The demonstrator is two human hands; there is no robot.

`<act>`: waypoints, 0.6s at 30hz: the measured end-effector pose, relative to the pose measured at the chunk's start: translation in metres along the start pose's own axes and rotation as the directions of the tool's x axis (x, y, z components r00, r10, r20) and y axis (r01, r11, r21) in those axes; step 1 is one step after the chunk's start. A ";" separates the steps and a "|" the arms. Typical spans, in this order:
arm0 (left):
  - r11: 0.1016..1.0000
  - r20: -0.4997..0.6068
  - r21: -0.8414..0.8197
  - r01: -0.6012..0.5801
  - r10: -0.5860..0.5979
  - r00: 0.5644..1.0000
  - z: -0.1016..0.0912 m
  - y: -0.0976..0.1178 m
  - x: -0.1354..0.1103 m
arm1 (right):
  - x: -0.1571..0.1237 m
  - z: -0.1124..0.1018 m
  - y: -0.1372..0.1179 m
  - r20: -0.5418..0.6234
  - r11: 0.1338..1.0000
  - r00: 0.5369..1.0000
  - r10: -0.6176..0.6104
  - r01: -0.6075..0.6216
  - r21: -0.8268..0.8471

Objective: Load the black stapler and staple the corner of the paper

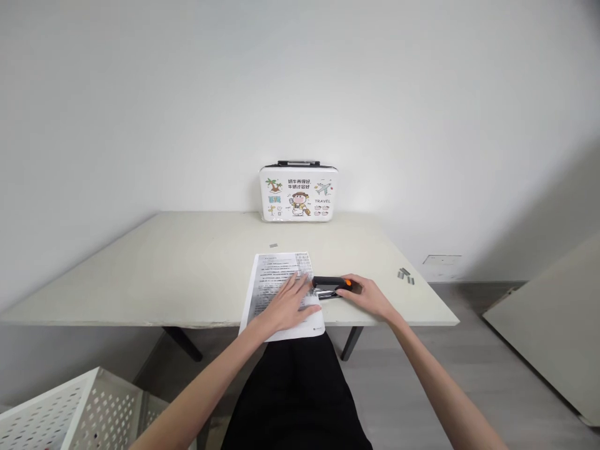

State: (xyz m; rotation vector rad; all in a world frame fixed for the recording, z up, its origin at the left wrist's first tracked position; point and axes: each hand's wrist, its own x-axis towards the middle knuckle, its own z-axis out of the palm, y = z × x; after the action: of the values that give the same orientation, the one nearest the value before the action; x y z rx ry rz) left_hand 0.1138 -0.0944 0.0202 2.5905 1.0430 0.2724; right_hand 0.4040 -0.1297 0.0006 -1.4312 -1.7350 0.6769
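A printed paper sheet (274,281) lies on the pale table (164,269) and hangs over its front edge. My left hand (290,303) rests flat on the sheet with fingers stretched out. A black stapler with an orange tip (329,286) sits at the sheet's right edge. My right hand (368,294) is closed on the stapler from the right.
A small white suitcase-shaped box with cartoon prints (299,192) stands against the wall at the table's back. Loose staple strips lie at the right (405,275) and behind the sheet (273,245). A white perforated bin (70,409) stands on the floor at the lower left.
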 end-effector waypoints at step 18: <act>0.993 -0.031 0.116 -0.024 0.028 0.999 0.017 -0.026 0.023 | -0.002 0.000 0.003 0.015 0.999 0.999 0.039 -0.038 -0.022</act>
State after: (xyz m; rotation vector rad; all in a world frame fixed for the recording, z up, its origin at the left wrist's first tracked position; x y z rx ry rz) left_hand 0.1181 -0.0647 -0.0037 2.7135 1.0662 0.2689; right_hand 0.4060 -0.1310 -0.0021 -1.4812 -1.7355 0.6937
